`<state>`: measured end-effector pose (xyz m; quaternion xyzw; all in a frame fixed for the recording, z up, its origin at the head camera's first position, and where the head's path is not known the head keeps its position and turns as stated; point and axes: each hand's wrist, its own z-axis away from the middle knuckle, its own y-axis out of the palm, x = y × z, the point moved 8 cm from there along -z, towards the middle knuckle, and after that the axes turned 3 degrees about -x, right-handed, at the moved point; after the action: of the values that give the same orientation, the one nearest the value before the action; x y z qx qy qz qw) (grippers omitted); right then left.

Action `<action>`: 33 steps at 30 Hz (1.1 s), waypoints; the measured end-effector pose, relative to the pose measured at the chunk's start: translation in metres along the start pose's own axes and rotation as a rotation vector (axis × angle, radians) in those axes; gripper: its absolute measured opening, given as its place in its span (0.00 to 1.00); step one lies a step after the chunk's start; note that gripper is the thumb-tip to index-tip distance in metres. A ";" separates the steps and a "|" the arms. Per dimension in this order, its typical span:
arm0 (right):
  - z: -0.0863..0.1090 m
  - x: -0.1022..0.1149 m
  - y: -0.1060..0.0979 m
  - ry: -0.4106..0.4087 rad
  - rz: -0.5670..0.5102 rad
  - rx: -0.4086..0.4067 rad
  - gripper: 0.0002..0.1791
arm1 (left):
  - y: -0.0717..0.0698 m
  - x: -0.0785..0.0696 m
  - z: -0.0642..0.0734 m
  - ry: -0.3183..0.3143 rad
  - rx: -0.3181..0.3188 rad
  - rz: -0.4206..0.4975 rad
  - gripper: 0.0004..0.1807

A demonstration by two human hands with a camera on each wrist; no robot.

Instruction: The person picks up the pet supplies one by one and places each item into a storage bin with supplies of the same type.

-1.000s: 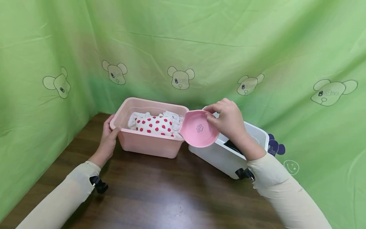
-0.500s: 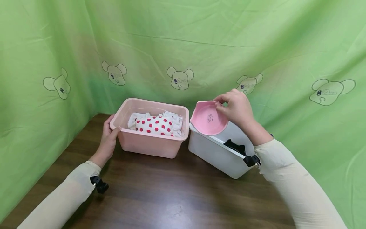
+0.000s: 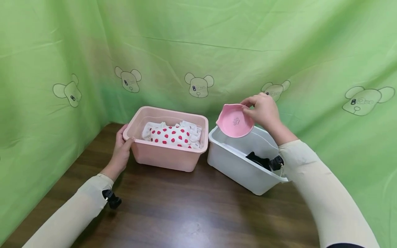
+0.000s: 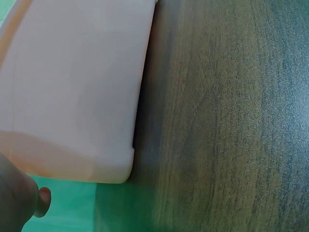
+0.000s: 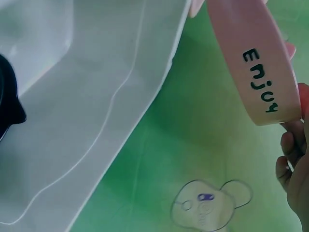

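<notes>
Since 1 second ago, the pink bowl (image 3: 235, 121) has moved up and to the right, away from the right end of the pink bin (image 3: 165, 157), and now shows against the rear left part of the white bin (image 3: 238, 167). Thumb and fingers of the right hand (image 3: 263, 108) pinch its rim; it is tilted, with its inside and paw print facing the head camera. In the right wrist view, "Enjoy" is lettered on its outer wall. The left hand (image 3: 122, 150) grips the left end of the pink bin, thumb at the rim, as before. A white cloth item (image 3: 170, 136) with red spots lies inside that bin. The white bin holds a black object (image 3: 257, 160) with pointed corners, partly hidden. Both bins stand on the brown table (image 3: 161, 203), 1 just beside the other.
</notes>
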<state>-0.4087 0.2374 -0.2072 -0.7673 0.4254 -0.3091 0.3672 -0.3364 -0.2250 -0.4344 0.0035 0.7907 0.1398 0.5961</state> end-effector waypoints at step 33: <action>0.002 -0.056 0.068 -0.042 -0.054 0.116 0.08 | -0.003 -0.002 0.001 -0.014 -0.026 -0.027 0.35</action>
<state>-0.4608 0.2625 -0.2735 -0.7621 0.3783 -0.3269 0.4114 -0.3347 -0.2284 -0.4332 -0.0141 0.7847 0.1421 0.6032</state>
